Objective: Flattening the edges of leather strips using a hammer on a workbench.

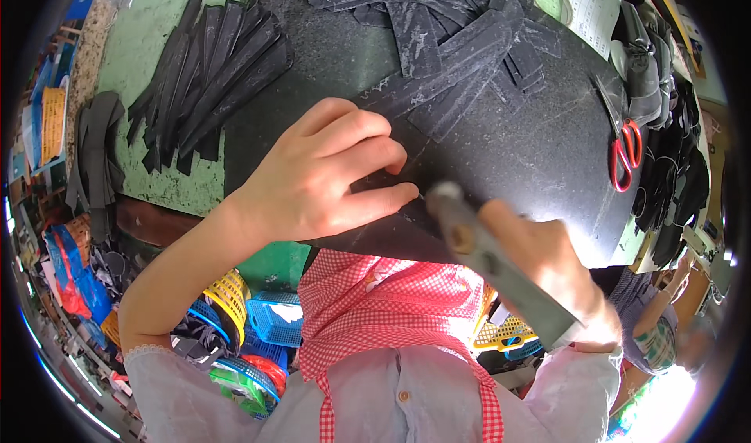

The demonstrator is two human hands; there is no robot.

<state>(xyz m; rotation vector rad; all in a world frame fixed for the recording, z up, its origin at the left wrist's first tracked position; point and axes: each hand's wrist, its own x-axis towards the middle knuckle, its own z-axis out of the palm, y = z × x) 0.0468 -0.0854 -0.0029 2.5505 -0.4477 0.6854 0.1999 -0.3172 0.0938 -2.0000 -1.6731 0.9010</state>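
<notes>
My left hand (328, 169) rests on the dark work surface, fingers bent and thumb stretched toward the right. Its fingertips press on a black piece of material (395, 236) that barely stands out from the surface, and the palm hides part of it. My right hand (540, 259) is wrapped round the handle of a hammer (508, 275), slightly smeared by motion. The hammer's grey metal head has a round face by my left thumb and a flat, wide end toward my right wrist. The wooden handle end shows in the head.
Black strips (211, 75) fan out at the far left, and a messy pile of dark strips (461, 44) lies ahead. Red-handled scissors (623, 150) lie at the right, near bundled black pieces (677, 161). Plastic baskets (275, 318) stand below the table. Another person (653, 318) is at the right.
</notes>
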